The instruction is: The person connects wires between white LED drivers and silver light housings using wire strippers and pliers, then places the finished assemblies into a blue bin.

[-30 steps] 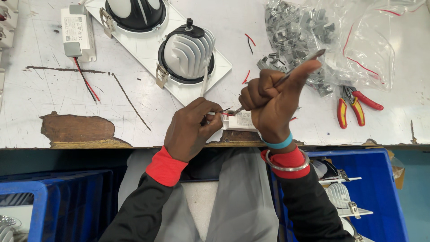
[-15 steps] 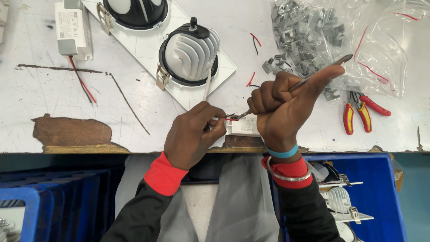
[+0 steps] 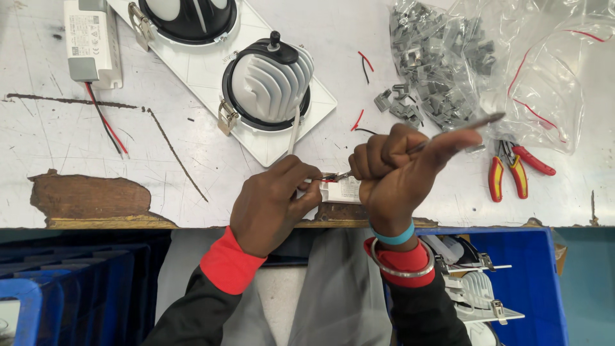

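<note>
While your left hand (image 3: 272,202) pinches the red and black wires (image 3: 327,177) at the near edge of the table (image 3: 192,160), your right hand (image 3: 397,173) is fisted around a thin metal tool (image 3: 471,123). Its tip meets the wires just left of your fist; its shaft runs up to the far right along your straight finger. The small white box (image 3: 343,190) lies between your hands.

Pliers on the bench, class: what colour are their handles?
Red and yellow handles on the pliers, clearest in the head view.
</note>
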